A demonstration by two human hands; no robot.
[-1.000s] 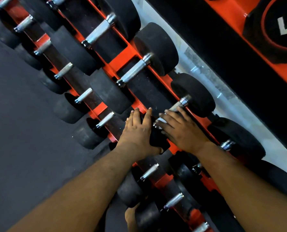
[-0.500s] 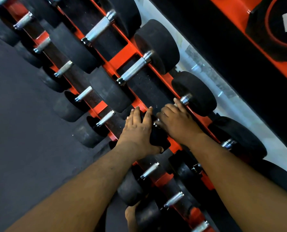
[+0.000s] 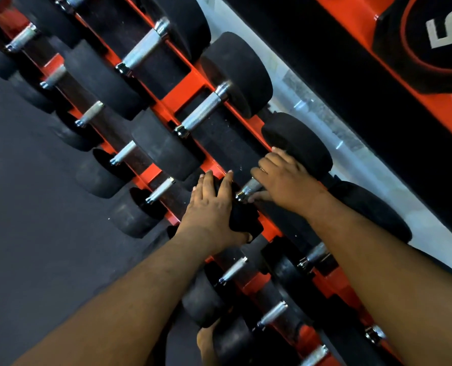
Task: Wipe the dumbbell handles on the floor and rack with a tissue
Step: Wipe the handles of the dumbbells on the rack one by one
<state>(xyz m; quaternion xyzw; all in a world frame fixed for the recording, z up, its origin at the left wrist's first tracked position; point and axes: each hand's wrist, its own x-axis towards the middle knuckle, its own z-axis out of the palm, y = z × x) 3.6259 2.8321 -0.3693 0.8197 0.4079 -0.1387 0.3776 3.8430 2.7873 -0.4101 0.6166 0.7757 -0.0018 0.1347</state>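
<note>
While your right hand point(image 3: 285, 180) curls over the knurled chrome dumbbell handle point(image 3: 250, 187) at frame centre, fingers and thumb wrapped around it, your left hand point(image 3: 211, 207) rests flat, fingers straight, on the matte black rubber dumbbell head point(image 3: 242, 220) just left of that bar. Only the handle's lower-left end and its shiny collar show beside your grip. No tissue can be made out under your fingers. Round, grainy black weights sit in the glossy orange steel rack point(image 3: 185, 85), running diagonally from upper left to lower right.
</note>
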